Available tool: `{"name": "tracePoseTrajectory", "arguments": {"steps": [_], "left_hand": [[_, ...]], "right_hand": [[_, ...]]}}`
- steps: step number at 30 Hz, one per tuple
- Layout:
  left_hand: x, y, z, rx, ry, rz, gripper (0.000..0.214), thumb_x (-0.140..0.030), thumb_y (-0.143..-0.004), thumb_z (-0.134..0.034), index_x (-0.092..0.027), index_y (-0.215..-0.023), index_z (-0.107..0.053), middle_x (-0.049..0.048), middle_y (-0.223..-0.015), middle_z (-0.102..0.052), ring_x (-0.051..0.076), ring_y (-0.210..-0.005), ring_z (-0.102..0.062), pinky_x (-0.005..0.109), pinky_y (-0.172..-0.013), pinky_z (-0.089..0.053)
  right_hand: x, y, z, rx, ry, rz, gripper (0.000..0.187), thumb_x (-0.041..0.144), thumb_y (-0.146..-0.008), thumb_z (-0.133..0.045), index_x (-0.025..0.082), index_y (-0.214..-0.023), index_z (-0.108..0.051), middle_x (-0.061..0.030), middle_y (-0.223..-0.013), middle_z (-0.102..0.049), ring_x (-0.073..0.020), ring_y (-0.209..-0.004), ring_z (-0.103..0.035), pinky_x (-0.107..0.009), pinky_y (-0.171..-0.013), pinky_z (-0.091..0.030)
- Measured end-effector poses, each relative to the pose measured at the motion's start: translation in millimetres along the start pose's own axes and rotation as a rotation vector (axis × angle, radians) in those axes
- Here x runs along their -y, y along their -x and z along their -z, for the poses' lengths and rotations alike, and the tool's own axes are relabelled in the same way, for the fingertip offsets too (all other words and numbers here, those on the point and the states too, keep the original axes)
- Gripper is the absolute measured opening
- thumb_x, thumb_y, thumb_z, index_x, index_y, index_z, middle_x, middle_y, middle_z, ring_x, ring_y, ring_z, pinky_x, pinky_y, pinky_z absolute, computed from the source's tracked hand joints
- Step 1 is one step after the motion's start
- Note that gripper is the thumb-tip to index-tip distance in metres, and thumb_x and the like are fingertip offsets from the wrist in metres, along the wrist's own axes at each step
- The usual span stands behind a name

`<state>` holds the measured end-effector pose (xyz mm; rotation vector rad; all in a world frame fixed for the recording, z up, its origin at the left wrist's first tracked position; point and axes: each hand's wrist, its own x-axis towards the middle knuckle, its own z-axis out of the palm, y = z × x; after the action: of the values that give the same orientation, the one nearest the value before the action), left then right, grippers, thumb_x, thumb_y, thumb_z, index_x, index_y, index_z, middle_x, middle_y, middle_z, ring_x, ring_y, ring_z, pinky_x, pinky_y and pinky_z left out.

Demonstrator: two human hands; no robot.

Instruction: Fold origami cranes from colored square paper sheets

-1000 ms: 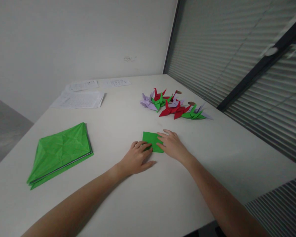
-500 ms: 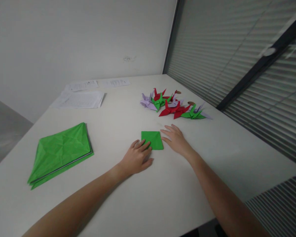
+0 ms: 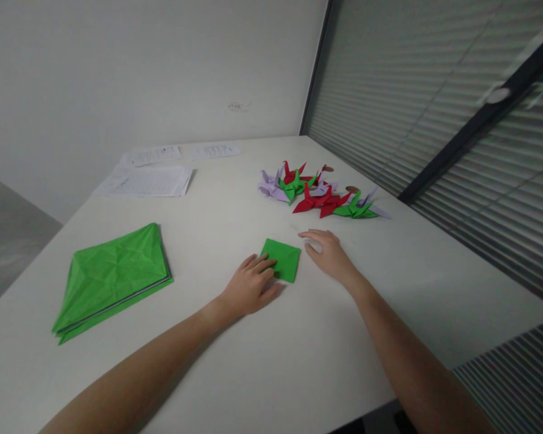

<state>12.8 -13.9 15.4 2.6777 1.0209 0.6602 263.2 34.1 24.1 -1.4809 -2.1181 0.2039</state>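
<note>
A small folded square of green origami paper (image 3: 288, 260) lies flat on the white table, turned at a slight angle. My left hand (image 3: 250, 284) rests with its fingertips on the paper's left part and covers that edge; its fingers are stretched out. Just right of the paper is my right hand (image 3: 329, 254), apart from it, with thumb and fingers spread and nothing between them. Beyond both hands sits a cluster of folded paper cranes in red (image 3: 317, 201), green (image 3: 355, 208) and lilac (image 3: 272, 187).
A large stack of creased green paper (image 3: 115, 274) lies at the left. Printed white sheets (image 3: 149, 182) are near the back wall (image 3: 163, 72). Small brown round things (image 3: 353, 189) lie behind the cranes. Window blinds (image 3: 366, 90) run along the right side of the table (image 3: 253, 374).
The small green paper has rotated clockwise under my left fingertips. My right hand has drawn slightly right, away from the paper, with its fingers closer together. My left hand has barely moved.
</note>
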Motion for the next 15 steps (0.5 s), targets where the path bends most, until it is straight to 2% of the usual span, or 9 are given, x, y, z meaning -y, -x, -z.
{"name": "tracePoseTrajectory", "arguments": {"steps": [1,3,6,8,11,13,15], "left_hand": [[0.7,-0.9,0.1,-0.007,0.018,-0.013,0.024,-0.037,-0.094,-0.052,-0.017,-0.091,-0.065,0.0136,-0.124,-0.064,0.028,-0.126,-0.052,0.05,-0.11,-0.037],[1.9,-2.4,-0.4,-0.024,0.043,-0.029,0.019,-0.033,-0.093,-0.053,-0.017,-0.092,-0.064,0.0127,-0.12,-0.065,0.026,-0.121,-0.056,0.047,-0.109,-0.039],[2.8,-3.2,-2.7,-0.067,0.069,-0.015,0.02,-0.028,-0.089,-0.057,-0.018,-0.105,-0.062,0.0118,-0.118,-0.065,0.025,-0.114,-0.058,0.045,-0.104,-0.044],[3.2,-2.9,-4.6,-0.085,0.079,0.011,0.026,-0.025,-0.087,-0.058,-0.018,-0.112,-0.06,0.0115,-0.116,-0.065,0.025,-0.111,-0.06,0.044,-0.1,-0.047],[3.6,-2.3,-6.3,-0.088,0.068,0.047,0.027,-0.023,-0.087,-0.058,-0.018,-0.113,-0.06,0.0115,-0.115,-0.065,0.025,-0.107,-0.061,0.043,-0.096,-0.049],[3.6,-2.0,-6.4,-0.085,0.049,0.061,0.027,-0.024,-0.087,-0.058,-0.017,-0.113,-0.061,0.0115,-0.114,-0.066,0.026,-0.104,-0.061,0.043,-0.094,-0.049],[3.8,-2.0,-6.3,-0.087,0.034,0.078,0.029,-0.026,-0.086,-0.059,-0.017,-0.114,-0.06,0.0118,-0.112,-0.067,0.027,-0.102,-0.061,0.044,-0.092,-0.049]], "right_hand": [[6.2,-0.7,-0.4,0.013,-0.077,0.077,0.029,0.024,-0.093,-0.048,0.023,-0.112,-0.07,-0.009,-0.113,-0.071,-0.0246,-0.114,-0.059,-0.046,-0.105,-0.04],[19.2,0.6,-3.8,0.141,-0.162,0.231,0.025,0.027,-0.092,-0.054,0.024,-0.108,-0.072,-0.0075,-0.111,-0.071,-0.0233,-0.115,-0.058,-0.043,-0.103,-0.042],[32.1,5.9,-10.3,0.309,-0.125,0.309,0.03,0.038,-0.08,-0.072,0.026,-0.107,-0.073,-0.0079,-0.119,-0.068,-0.0259,-0.117,-0.056,-0.046,-0.102,-0.042],[35.2,8.5,-12.1,0.322,-0.083,0.307,0.036,0.039,-0.074,-0.077,0.027,-0.107,-0.072,-0.0082,-0.122,-0.066,-0.0273,-0.12,-0.054,-0.048,-0.103,-0.04],[36.9,8.9,-10.0,0.285,-0.034,0.35,0.023,0.029,-0.076,-0.075,0.026,-0.099,-0.074,-0.0064,-0.117,-0.068,-0.0279,-0.124,-0.051,-0.052,-0.107,-0.034],[38.7,7.7,-8.2,0.263,-0.001,0.395,0.013,0.019,-0.079,-0.069,0.025,-0.089,-0.075,-0.0052,-0.11,-0.071,-0.026,-0.119,-0.056,-0.052,-0.109,-0.03],[40.6,6.2,-7.9,0.258,0.01,0.43,0.015,0.013,-0.082,-0.062,0.023,-0.085,-0.074,-0.0049,-0.101,-0.073,-0.0227,-0.106,-0.062,-0.049,-0.107,-0.034]]}}
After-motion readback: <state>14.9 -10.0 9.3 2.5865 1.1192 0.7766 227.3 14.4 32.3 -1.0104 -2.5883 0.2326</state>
